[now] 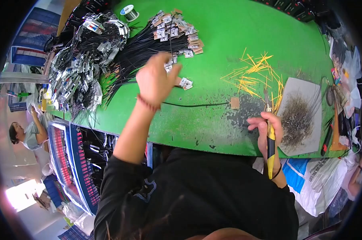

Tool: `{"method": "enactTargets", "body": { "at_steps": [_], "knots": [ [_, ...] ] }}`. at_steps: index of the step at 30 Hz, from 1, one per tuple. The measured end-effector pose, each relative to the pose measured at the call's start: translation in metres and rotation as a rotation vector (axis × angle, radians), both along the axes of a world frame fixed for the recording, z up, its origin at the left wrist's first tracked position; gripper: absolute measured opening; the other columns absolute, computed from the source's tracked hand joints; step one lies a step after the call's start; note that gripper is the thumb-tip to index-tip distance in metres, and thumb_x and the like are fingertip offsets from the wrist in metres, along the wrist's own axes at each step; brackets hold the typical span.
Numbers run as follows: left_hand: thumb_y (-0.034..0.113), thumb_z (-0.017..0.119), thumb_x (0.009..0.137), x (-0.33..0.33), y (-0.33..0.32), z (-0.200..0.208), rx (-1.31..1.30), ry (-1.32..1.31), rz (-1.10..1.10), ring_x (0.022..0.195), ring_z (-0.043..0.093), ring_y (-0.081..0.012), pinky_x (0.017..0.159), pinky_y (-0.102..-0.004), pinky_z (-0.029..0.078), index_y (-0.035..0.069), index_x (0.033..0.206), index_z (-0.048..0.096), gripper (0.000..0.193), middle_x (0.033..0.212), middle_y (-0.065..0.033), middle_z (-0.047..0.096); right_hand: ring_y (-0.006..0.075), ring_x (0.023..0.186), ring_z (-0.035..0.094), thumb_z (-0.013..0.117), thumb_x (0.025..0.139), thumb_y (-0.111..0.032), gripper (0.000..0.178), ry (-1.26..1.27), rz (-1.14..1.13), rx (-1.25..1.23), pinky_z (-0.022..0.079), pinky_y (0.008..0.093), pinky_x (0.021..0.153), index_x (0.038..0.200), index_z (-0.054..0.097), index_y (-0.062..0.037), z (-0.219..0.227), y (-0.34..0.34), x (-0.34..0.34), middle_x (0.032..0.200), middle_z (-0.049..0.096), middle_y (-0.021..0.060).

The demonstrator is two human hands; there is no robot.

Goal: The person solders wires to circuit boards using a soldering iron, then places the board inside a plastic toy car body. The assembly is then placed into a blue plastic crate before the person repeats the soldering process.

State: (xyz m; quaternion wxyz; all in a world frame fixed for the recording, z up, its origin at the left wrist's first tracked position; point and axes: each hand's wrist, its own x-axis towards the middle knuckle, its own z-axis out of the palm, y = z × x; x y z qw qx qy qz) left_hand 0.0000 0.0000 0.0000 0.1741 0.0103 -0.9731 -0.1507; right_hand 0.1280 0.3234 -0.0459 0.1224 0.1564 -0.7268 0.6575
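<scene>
By left hand [153,80], illegible label [186,83]

no readable text, blurred grey lettering on white plastic bag [323,184]

The one view looks down from the wearer's head, through the left of two side-by-side fisheye lenses. It faces forward over the torso [221,196], close above the desk [217,28], with both left hand [155,80] and right hand [269,128] within it. Desk edges bow; the room shows at left.
</scene>
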Motion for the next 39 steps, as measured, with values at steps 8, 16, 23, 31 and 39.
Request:
{"method": "enactTargets", "body": {
  "at_steps": [8,16,23,31,39],
  "knots": [
    [0.020,0.071,0.080,-0.050,-0.058,-0.008,0.416,0.173,0.005,0.064,0.067,-0.0205,0.062,-0.0328,0.052,0.007,0.092,0.069,0.018,0.074,-0.0095,0.069,0.0157,0.058,0.065,0.051,0.096,-0.003,0.021,-0.083,0.002,-0.057,0.053,0.0259,0.050,0.116,0.055,0.0025,0.004,0.007,0.011,0.071,0.063,0.0113],
    [0.021,0.069,0.083,-0.025,-0.179,0.044,-0.018,0.050,0.148,0.075,0.069,-0.0221,0.068,-0.0324,0.053,0.010,0.097,0.069,0.018,0.080,-0.0065,0.071,0.0154,0.060,0.065,0.052,0.095,0.000,0.018,-0.120,-0.005,-0.091,0.053,0.0252,0.051,0.112,0.058,0.0012,0.001,0.003,0.013,0.079,0.063,0.0114],
    [0.007,0.074,0.073,0.056,-0.037,0.011,0.111,-0.036,-0.275,0.085,0.065,-0.0287,0.072,-0.0356,0.053,0.007,0.097,0.067,0.025,0.094,-0.0097,0.067,0.0159,0.062,0.063,0.053,0.095,0.002,0.014,-0.070,0.022,0.102,0.052,0.0266,0.055,0.108,0.058,-0.0001,0.005,-0.001,0.011,0.077,0.063,0.0121],
    [0.005,0.075,0.072,0.088,0.054,-0.041,0.249,-0.081,-0.548,0.075,0.062,-0.0270,0.065,-0.0359,0.051,0.006,0.086,0.067,0.016,0.082,-0.0080,0.063,0.0221,0.061,0.063,0.073,0.072,0.003,0.036,0.199,-0.076,0.571,0.047,0.0323,0.054,0.104,0.065,-0.0116,0.004,-0.016,-0.031,0.074,0.064,0.0058],
    [0.009,0.066,0.081,0.099,0.051,-0.010,0.210,-0.308,-0.548,0.072,0.060,-0.0316,0.064,-0.0400,0.049,0.006,0.084,0.060,0.007,0.077,-0.0110,0.059,0.0188,0.053,0.054,0.073,0.071,-0.011,0.035,0.279,0.134,0.735,0.039,0.0352,0.052,0.104,0.065,-0.0174,0.016,-0.029,-0.037,0.058,0.049,-0.0016]
  ]
}}
